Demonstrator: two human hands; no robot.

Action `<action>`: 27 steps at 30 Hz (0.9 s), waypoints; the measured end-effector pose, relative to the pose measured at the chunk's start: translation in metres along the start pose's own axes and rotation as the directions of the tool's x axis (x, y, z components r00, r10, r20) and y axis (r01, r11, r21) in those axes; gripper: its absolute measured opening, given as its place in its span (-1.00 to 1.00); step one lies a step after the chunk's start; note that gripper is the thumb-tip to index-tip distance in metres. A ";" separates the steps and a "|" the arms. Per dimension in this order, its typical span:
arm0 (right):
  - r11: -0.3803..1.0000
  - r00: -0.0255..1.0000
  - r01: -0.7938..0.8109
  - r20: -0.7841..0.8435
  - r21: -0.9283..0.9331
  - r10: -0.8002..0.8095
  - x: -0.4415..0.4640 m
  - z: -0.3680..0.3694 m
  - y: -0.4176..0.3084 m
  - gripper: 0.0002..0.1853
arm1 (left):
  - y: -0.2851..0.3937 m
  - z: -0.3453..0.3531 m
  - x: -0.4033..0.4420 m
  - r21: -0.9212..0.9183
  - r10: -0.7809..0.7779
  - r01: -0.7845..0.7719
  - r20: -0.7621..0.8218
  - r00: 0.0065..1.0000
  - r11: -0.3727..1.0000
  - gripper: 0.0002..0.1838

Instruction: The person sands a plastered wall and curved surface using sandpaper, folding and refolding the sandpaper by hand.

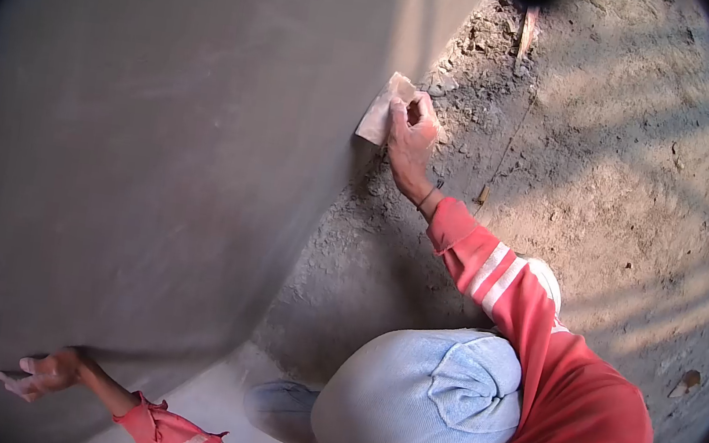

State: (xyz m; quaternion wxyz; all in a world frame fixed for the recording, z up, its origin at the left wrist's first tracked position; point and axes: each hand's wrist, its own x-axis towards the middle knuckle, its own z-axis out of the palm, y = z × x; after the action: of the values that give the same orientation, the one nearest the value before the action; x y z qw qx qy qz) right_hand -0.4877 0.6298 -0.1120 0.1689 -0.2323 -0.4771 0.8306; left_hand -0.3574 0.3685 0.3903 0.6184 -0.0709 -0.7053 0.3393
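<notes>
A pale, dusty piece of sandpaper (378,116) is pinched between the thumb and fingers of my right hand (416,133). The sheet lies against the lower edge of a smooth grey wall (161,136), close to where it meets the ground. White dust coats my right fingers. Far off at the lower left, my left hand (46,372) is held out beside the wall with its fingers apart and nothing in them. Whether that palm touches the wall I cannot tell.
Rough dirt ground (607,182) with small rubble runs along the wall's foot to the right. A wood splinter (528,35) lies at the top. My bent knee (413,397) in light blue trousers is between my arms. A dry leaf (686,384) lies at right.
</notes>
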 end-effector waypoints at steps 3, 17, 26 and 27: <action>0.999 0.997 0.017 -0.070 0.040 -0.014 0.015 0.002 -0.001 -0.84 | 0.003 -0.002 0.000 0.013 -0.009 0.009 -0.010 1.000 1.000 -0.20; 0.993 0.978 0.108 -0.176 -0.043 -0.114 0.085 -0.011 -0.016 -0.77 | 0.003 -0.002 0.001 0.053 0.046 -0.046 -0.010 0.999 0.998 -0.21; 0.999 1.000 0.002 -0.009 -0.039 -0.002 0.013 -0.004 -0.006 -0.81 | 0.005 0.000 0.004 0.052 0.069 -0.070 0.007 0.998 0.996 -0.26; 0.997 0.997 0.070 -0.036 -0.042 -0.072 0.022 -0.001 -0.006 -0.82 | 0.005 0.001 0.003 0.055 0.071 -0.071 0.004 0.997 0.996 -0.26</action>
State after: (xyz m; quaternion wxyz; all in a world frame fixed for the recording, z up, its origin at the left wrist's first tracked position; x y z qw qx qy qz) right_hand -0.5056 0.6443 -0.1124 0.2025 -0.2339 -0.4985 0.8098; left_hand -0.3605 0.3737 0.3904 0.6070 -0.0786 -0.6933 0.3805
